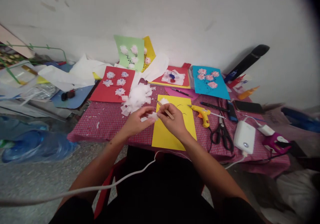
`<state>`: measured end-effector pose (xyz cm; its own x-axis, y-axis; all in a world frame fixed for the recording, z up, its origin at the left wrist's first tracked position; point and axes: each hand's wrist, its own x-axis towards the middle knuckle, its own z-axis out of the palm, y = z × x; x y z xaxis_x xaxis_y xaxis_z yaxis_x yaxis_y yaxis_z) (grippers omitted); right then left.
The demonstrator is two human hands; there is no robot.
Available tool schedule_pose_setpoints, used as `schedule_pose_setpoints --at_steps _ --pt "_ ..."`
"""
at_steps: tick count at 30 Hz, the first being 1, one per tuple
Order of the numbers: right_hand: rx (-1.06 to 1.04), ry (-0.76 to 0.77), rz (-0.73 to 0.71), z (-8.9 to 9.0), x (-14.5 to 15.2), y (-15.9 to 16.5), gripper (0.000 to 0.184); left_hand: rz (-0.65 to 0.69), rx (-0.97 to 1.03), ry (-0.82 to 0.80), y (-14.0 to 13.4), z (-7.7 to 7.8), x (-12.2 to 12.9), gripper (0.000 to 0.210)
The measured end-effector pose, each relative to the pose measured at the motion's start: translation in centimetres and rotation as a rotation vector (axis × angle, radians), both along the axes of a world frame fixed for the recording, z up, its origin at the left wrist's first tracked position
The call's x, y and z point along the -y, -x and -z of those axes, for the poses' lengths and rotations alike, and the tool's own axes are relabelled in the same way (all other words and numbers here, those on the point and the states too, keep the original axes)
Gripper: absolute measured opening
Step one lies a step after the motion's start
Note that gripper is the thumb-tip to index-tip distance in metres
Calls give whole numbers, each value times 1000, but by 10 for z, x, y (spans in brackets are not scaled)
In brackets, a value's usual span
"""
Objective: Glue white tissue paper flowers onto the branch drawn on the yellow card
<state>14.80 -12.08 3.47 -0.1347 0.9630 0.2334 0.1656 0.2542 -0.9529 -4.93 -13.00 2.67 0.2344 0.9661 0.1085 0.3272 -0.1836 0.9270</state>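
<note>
Above the left edge of a yellow sheet of paper point(170, 137), my two hands meet. My left hand point(140, 120) is closed on small white tissue paper pieces point(150, 116). A slim wooden stick point(167, 112) is gripped in my right hand point(174, 120), whose thumb and finger also pinch at the tissue; whether the stick is a brush or a pencil I cannot tell. Thin dark curved lines and a white tissue tuft point(164, 101) show on the yellow sheet. Just beyond my left hand lies a heap of white tissue squares point(138, 97).
Right of the sheet lie a yellow glue gun point(203, 114), black-handled scissors point(222, 137) and a white power bank point(245, 136). Tissue-flower cards on red point(113, 92), green point(136, 43) and blue paper point(220, 90) line the back. A white cable point(125, 178) crosses my lap.
</note>
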Motion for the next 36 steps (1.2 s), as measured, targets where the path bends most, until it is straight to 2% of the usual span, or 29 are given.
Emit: schedule_pose_setpoints --at_steps 4,8,13,17,19,23,28,36 --pt "-34 49 -5 7 4 -3 17 -72 270 198 -24 12 3 25" --pt "-9 29 9 11 2 -4 16 -72 415 278 -30 21 2 18" --pt "129 -116 90 5 12 -13 10 -104 420 296 -26 28 5 20" --pt "122 -274 105 2 39 -35 31 -174 426 331 -28 35 6 21" --pt "127 -314 90 3 54 -46 33 -188 440 348 -31 37 5 22" --pt "136 -289 94 13 70 -53 25 -166 433 349 -38 41 4 21" --pt "161 -244 79 26 72 -49 18 -115 388 328 -41 40 5 22" --pt "164 -225 50 28 70 -46 18 -90 347 353 -42 35 8 24"
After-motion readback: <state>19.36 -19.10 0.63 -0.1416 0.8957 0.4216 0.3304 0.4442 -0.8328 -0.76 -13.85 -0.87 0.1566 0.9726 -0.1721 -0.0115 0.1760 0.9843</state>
